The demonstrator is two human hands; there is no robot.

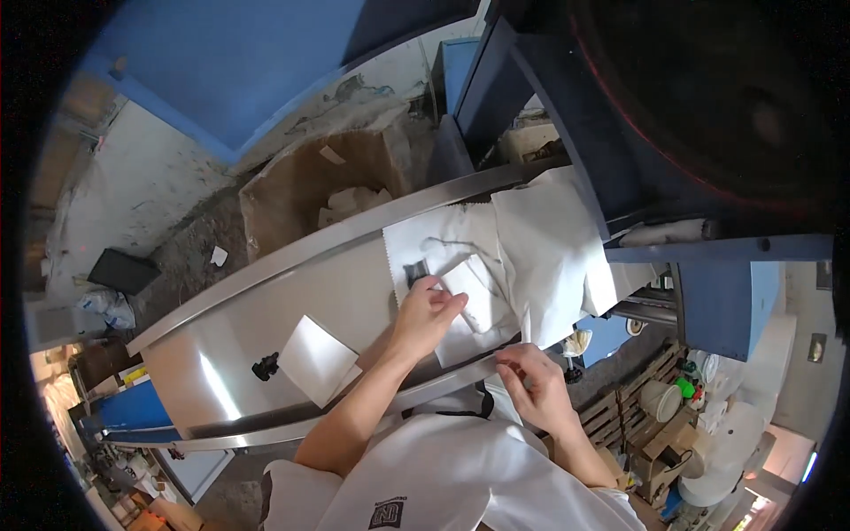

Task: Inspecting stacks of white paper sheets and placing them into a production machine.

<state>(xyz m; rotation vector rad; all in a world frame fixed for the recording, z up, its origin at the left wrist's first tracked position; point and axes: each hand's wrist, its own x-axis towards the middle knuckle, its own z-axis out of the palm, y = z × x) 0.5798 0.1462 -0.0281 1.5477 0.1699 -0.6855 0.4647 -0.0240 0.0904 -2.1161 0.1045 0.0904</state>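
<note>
Head view: left hand (pixel 429 314) touches the white pad (pixel 475 290) mid-frame, right hand (pixel 533 382) curls by the cloth (pixel 544 257), can't tell either grip; second pad (pixel 317 358) lies left of centre, first seemingly unfinished.

Pad (pixel 479 299) on cloth (pixel 410 243), stack (pixel 314 361) to its left, carton (pixel 282 195) behind table (pixel 235 341), apparently scraps (pixel 352 203) inside

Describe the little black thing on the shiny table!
Find the long shiny metal table. On its left half lies a flat white piece; the small black lump sits just left of it. Unlike that pale neighbour, it's dark and knobbly.
</note>
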